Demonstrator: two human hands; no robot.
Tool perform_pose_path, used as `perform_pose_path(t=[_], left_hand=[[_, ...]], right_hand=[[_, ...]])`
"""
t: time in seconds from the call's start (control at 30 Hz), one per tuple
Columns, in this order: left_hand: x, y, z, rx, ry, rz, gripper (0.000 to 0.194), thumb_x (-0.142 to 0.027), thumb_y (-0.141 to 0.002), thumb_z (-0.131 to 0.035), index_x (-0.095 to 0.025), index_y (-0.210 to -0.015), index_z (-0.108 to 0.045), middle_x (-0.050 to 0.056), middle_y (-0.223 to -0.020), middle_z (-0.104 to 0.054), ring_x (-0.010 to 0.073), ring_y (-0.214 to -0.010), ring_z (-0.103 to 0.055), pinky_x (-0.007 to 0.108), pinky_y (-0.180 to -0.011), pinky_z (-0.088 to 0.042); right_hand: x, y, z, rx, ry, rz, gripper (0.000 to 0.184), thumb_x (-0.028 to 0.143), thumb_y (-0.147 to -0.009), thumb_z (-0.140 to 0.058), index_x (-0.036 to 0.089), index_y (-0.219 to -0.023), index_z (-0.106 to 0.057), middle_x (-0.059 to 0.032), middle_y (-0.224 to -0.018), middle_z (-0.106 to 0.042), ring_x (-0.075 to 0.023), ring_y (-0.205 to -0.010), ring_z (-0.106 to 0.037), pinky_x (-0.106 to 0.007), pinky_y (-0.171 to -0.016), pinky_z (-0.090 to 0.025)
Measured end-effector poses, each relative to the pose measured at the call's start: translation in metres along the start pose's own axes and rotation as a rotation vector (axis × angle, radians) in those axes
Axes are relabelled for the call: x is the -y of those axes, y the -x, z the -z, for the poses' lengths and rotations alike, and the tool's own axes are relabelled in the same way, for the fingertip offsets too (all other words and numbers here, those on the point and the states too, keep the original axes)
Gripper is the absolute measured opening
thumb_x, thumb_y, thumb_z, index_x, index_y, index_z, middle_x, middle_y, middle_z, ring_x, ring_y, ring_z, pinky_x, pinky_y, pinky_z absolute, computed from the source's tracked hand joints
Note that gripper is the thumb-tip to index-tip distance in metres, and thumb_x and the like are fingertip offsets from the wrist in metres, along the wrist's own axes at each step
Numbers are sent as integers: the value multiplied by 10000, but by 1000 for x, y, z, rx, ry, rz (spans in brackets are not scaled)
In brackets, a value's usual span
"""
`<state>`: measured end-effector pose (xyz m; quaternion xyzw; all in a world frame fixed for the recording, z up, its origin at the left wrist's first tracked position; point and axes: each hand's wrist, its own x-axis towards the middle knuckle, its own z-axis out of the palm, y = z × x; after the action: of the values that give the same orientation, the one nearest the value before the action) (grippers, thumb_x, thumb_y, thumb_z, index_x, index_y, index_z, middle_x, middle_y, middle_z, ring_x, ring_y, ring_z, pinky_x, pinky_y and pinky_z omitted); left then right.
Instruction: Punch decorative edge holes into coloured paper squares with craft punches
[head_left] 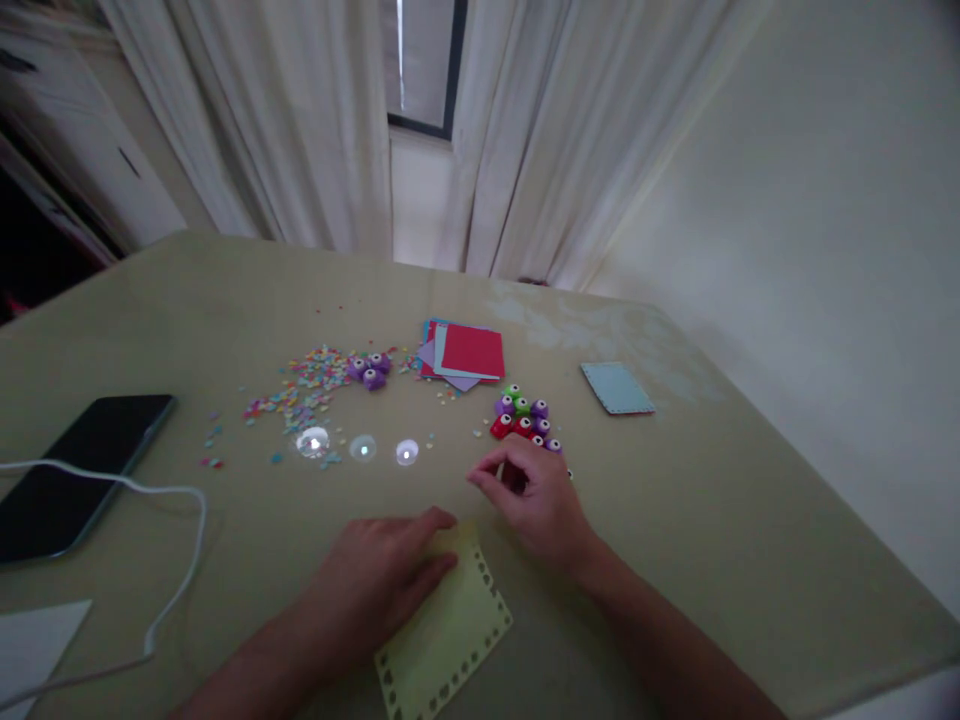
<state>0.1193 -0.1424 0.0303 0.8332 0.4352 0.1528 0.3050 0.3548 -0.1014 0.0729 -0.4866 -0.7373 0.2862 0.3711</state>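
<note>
My left hand (386, 570) grips a pale yellow sheet (450, 630) by its upper left side, thumb and fingers on it. A row of small dark holes or marks runs along the sheet's edges. Just up and to the right, my right hand (532, 495) is closed in a pinch above the table. Whatever its fingertips hold, if anything, is too small or hidden to make out. Right behind that hand sits a cluster of red, purple and green eye-topped pieces (523, 406), partly covered by it.
Purple eye-topped pieces (370, 372) lie beside scattered colourful confetti (319, 370). Behind are stacked coloured squares (472, 352); a light blue square (616, 388) lies right. Clear round discs (363, 448) stand mid-table. A phone (82, 470) and white cable (199, 530) occupy the left.
</note>
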Motion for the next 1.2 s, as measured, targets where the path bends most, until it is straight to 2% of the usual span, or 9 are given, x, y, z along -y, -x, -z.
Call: perform_pose_path(t=[0.1, 0.2, 0.33, 0.43, 0.53, 0.6, 0.9, 1.07, 1.2], left_hand=[[5, -4, -8, -208, -297, -161, 345, -247, -1036, -640, -268, -1380, -655, 76, -1175, -796, 307, -1035, -746, 445, -897, -551], [1, -5, -10, -319, -408, -191, 343, -223, -1012, -668, -258, -1353, -654, 97, -1239, -741, 328, -1098, -687, 481, -929, -521], [-11, -1, -8, -192, -313, -175, 311, -355, -1004, -696, -261, -1298, -668, 88, -1232, -701, 319, -1107, -637, 499, -980, -486], [-16, 1, -7, -70, -218, -165, 395, -447, -971, -735, -272, -1316, -654, 72, -1242, -681, 316, -1111, -614, 506, -997, -467], [-15, 0, -7, -19, -159, -155, 408, -461, -954, -760, -287, -1305, -649, 57, -1246, -670, 310, -1130, -597, 505, -1020, -449], [-14, -1, -7, -14, -141, -148, 393, -446, -958, -758, -296, -1304, -647, 50, -1256, -665, 307, -1151, -589, 503, -1040, -437], [-12, -2, -8, -36, -129, -173, 363, -366, -970, -734, -283, -1311, -640, 51, -1259, -673, 302, -1156, -600, 495, -1047, -454], [-2, -5, -4, -89, -189, -175, 394, -269, -992, -678, -254, -1382, -622, 88, -1434, -671, 318, -1311, -591, 532, -1150, -418], [5, -5, -1, -113, -230, -150, 539, -338, -970, -742, -257, -1480, -587, 102, -1544, -636, 334, -1402, -572, 545, -1194, -406]], right_hand=[[7, -31, -8, 138, 93, 189, 183, 168, -1067, -634, 197, -1043, -814, -71, -1002, -801, -186, -895, -708, -294, -818, -525], [13, -69, -22, 304, 284, 186, 136, 208, -1052, -702, 178, -1017, -830, -86, -990, -820, -210, -892, -727, -313, -821, -509], [17, -120, -49, 322, 380, 48, 370, 363, -1091, -668, 134, -834, -804, -116, -832, -783, -233, -791, -707, -336, -767, -464], [17, -151, -70, 450, 219, 78, 172, 121, -1052, -655, 155, -1002, -816, -58, -921, -813, -169, -801, -726, -270, -764, -474], [14, -168, -86, 521, 161, 100, 121, 194, -1022, -736, 150, -950, -823, -16, -817, -805, -126, -623, -683, -239, -659, -476], [13, -174, -93, 494, 150, 131, 232, 283, -1068, -698, 136, -951, -835, -27, -794, -799, -129, -616, -674, -247, -657, -480], [12, -184, -97, 384, 347, 262, 131, 165, -1030, -727, 162, -1136, -804, -114, -1177, -778, -248, -1139, -672, -361, -1012, -465], [5, -173, -96, 420, 458, 270, 143, 128, -958, -795, 178, -1087, -758, -109, -1205, -740, -266, -1151, -653, -380, -1027, -490], [4, -142, -74, 404, 508, 232, 113, 118, -949, -793, 173, -1039, -751, -122, -1134, -760, -290, -1098, -684, -393, -965, -535]])
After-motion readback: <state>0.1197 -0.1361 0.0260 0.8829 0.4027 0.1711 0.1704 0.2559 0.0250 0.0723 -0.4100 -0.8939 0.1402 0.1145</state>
